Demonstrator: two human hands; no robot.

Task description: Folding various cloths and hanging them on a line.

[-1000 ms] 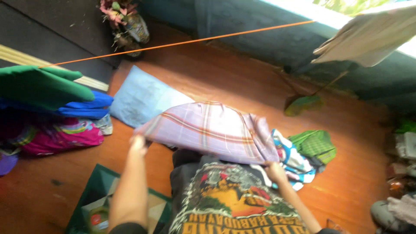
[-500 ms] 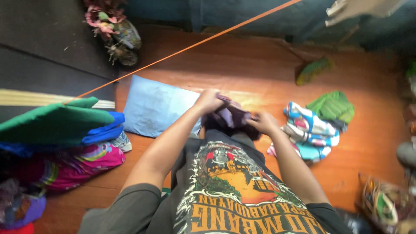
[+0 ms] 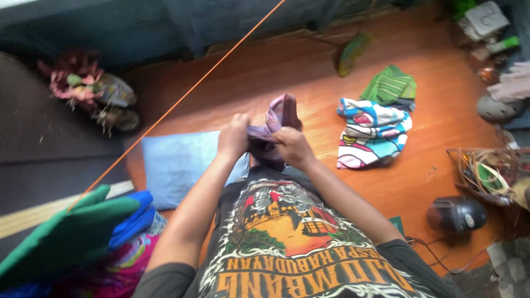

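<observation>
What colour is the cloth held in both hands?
The cloth is pale purple with a faint check, seen best in the head view.

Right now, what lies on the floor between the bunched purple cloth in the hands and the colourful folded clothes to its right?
In the head view, only bare wooden floor separates the purple cloth from the colourful folded clothes.

Purple plaid cloth (image 3: 279, 118); pale blue pillow (image 3: 179, 165); orange line (image 3: 182, 96).

White boxy package (image 3: 479, 17) at top right corner, on floor by wall, dark marks on top face. Green tube-shaped container (image 3: 503, 44) just beside it, lying flat. Both blurred. Small round sticker on dark helmet (image 3: 456, 214), lower right.
</observation>
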